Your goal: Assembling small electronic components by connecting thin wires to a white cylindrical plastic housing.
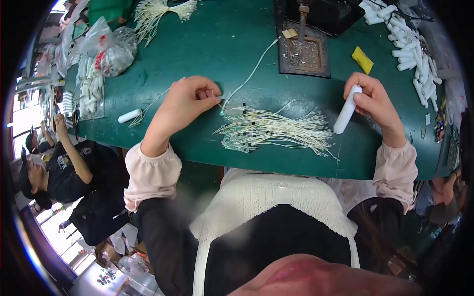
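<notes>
Head view: two bare hands worked over a green table (237, 47), with a wire bundle between them.
Left hand (190, 101): thumb and forefinger were bent nearly together beside the near end of a pale cable (251, 74); whether they pinched anything, I could not tell.
Right hand (373, 98): thumb and fingers were closed around the upper part of a white tube (345, 113), which slanted with its lower end free.
Wire bundle (286, 129): pale leads fanned rightward from small green circuit boards (237, 140); overlapping leads could snag, so pulling one might drag its neighbours or strain a joint.
White tube: held near one end, it might tip or slip if the fingers loosened, or its lower end might catch the leads.
Scrap tray (321, 66): the cable's far end lay at its edge, so a sweep that way could pick up debris.
</notes>
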